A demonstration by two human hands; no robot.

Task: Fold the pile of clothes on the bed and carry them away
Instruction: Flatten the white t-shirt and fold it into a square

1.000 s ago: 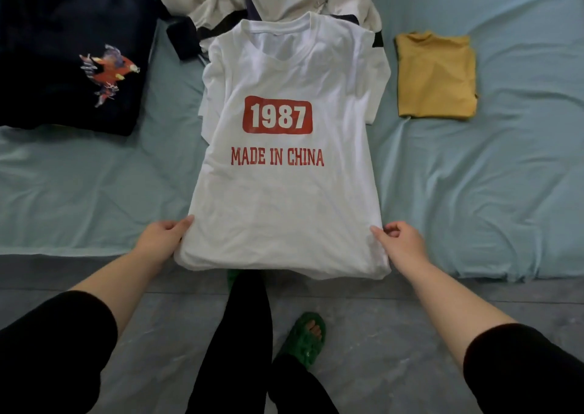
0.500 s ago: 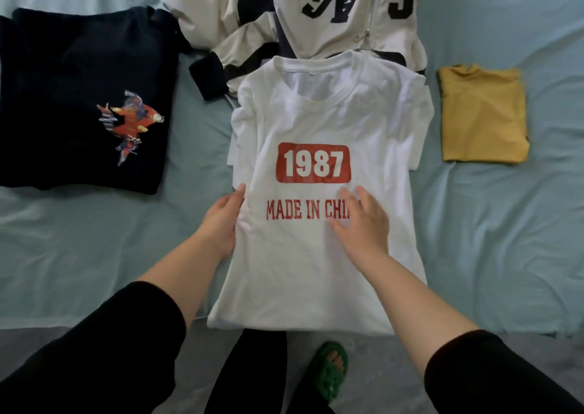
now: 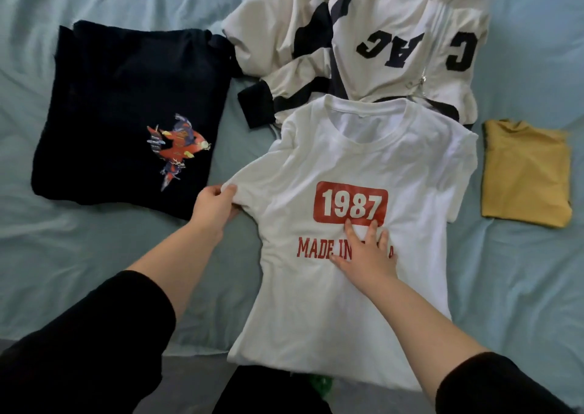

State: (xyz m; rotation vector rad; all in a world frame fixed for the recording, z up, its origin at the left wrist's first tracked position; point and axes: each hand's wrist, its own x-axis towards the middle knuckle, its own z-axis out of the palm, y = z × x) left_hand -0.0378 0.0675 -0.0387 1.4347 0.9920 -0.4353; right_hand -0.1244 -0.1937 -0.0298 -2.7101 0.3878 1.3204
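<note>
On the pale blue bedsheet (image 3: 94, 255) lies a white "1987" T-shirt (image 3: 331, 303). The left hand (image 3: 215, 206) pinches its left sleeve; the right hand (image 3: 368, 252) presses flat below the print, fingers spread.

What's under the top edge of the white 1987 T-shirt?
The cream-and-navy zip jacket runs beneath the white printed T-shirt at its collar; how far it reaches is covered.

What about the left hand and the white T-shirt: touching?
Touching. Head view shows the left hand pinching the white T-shirt by its sleeve.
</note>
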